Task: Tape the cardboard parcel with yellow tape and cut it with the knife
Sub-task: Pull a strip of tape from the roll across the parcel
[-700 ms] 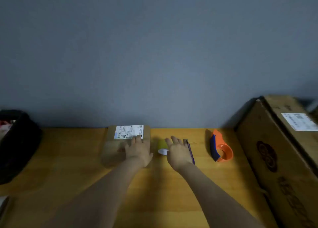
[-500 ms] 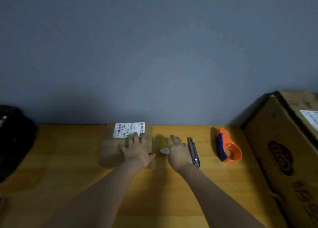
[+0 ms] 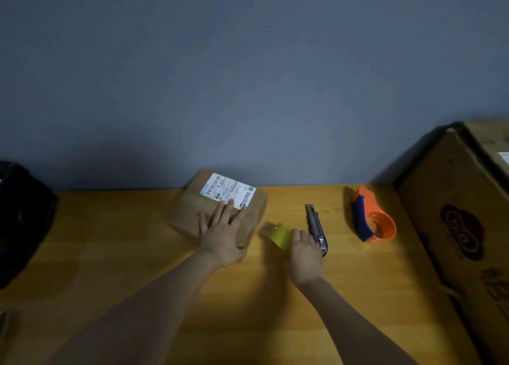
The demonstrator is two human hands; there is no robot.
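Opening step, tape not yet on. Cardboard parcel (image 3: 220, 207) at the back of the surface (image 3: 110, 240), pinned under the left hand (image 3: 224, 234), fingers spread flat. Right hand (image 3: 304, 250) closed on the yellow tape (image 3: 280, 235), just beside the knife (image 3: 316, 227). Next, probably: free the tape end, press onto the parcel.

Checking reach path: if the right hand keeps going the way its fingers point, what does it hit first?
The right hand points away and slightly left, fingers already at the yellow tape, so that comes first. The knife lies just to its right, outside that line. Whether the fingers touch the tape yet is unclear.
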